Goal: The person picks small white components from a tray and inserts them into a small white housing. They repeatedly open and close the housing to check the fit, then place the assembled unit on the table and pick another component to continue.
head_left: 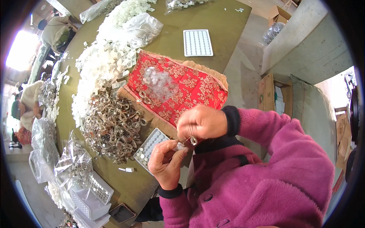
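Silvery, bent-wire-like loop (194, 141): just off centre toward five o'clock, right below the right hand (201, 123); I judge it light, stiff and slick, best pinched at the sides of its bend.
Pale little block (180, 146): at six o'clock, in the left hand (167, 163); probably light, hard plastic and easily dropped, so I would hold its flat sides.
Left hand: thumb and forefinger nearly meeting, pinching that block.
Right hand: curled and blurred; I cannot tell whether it grips the loop.
Red padded cloth with gold flowers (197, 85): at twelve, strewn with clear, film-like scraps (161, 85).
Olive tabletop (173, 24): tangled metal-like heap (110, 127) at nine, translucent white pieces (99, 64) at ten.
Room: grey wall (304, 47) at two; person in pale clothing (54, 32) at ten.
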The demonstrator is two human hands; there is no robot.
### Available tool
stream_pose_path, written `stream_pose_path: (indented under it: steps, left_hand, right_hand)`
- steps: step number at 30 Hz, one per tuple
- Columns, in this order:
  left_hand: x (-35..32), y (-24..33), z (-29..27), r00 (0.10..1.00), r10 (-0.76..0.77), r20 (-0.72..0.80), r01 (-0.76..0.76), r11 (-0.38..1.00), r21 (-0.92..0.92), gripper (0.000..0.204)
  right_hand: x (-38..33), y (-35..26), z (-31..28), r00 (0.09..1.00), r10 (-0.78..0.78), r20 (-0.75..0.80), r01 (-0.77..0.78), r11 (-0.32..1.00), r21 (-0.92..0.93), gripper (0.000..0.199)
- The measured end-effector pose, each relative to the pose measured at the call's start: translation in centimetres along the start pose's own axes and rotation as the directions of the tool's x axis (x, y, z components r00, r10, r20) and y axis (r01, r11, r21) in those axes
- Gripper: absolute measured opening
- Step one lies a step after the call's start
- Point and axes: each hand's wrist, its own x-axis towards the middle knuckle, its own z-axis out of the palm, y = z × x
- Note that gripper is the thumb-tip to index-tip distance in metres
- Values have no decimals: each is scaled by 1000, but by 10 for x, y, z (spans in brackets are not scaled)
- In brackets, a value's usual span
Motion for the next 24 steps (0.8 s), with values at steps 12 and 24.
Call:
stream_pose_path:
  steps: [12, 24]
  left_hand:
    - [-5, 0, -11, 974, -152, -167, 73, 912, -404, 27]
    - [-4, 5, -11, 987, -115, -108, 47, 867, -497, 27]
  right_hand:
    - [20, 22, 1, 990, -105, -91, 18, 744, -668, 9]
    - [21, -9, 1, 974, -19, -226, -11, 992, -129, 8]
